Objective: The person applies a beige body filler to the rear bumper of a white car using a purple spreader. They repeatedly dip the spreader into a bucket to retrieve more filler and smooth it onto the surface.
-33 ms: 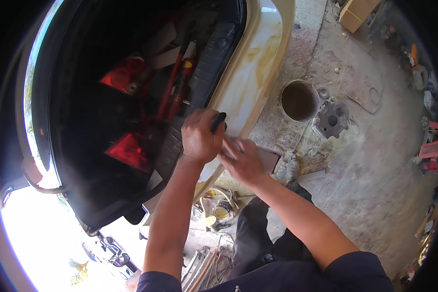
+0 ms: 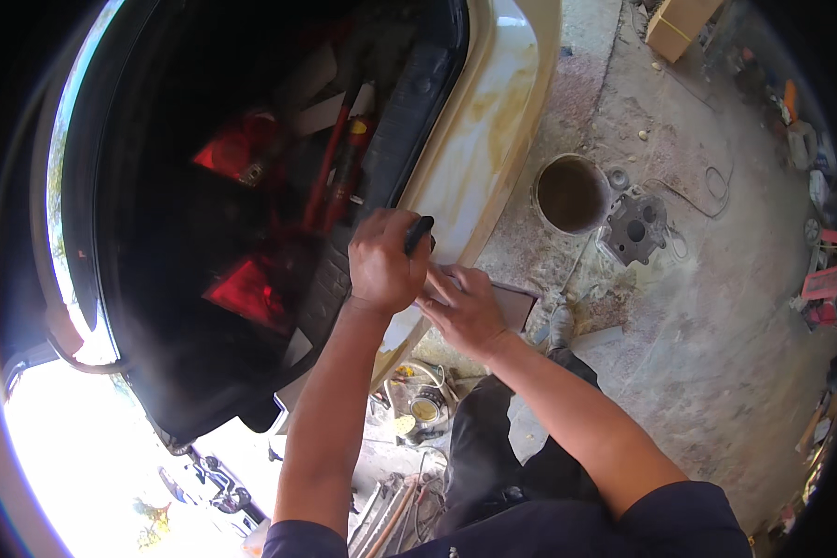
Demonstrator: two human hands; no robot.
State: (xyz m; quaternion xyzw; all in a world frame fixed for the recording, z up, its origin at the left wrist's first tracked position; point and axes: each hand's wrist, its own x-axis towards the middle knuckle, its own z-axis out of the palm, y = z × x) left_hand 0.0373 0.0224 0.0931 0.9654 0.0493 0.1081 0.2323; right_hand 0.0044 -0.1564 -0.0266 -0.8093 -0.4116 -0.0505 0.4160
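Note:
My left hand (image 2: pixel 386 260) is closed round the black handle (image 2: pixel 419 235) of a long flat sanding board. To its right, my right hand (image 2: pixel 465 312) lies with fingers stretched on top of the board. The board's pale end, with a dark reddish edge (image 2: pixel 516 307), sticks out past the right hand; its middle is hidden under both hands. Beneath is the car's rear body panel (image 2: pixel 479 149), cream at the rim, with whitish and yellow-brown patches. The panel borders an open trunk with a black ribbed sill (image 2: pixel 418 98).
Inside the trunk lie red tail lights (image 2: pixel 248 293) and red tools (image 2: pixel 330 177). On the dusty floor at right stand a round bucket (image 2: pixel 572 193) and a grey metal part (image 2: pixel 635 228). A respirator mask (image 2: pixel 425 406) lies below the panel. Clutter lines the right wall.

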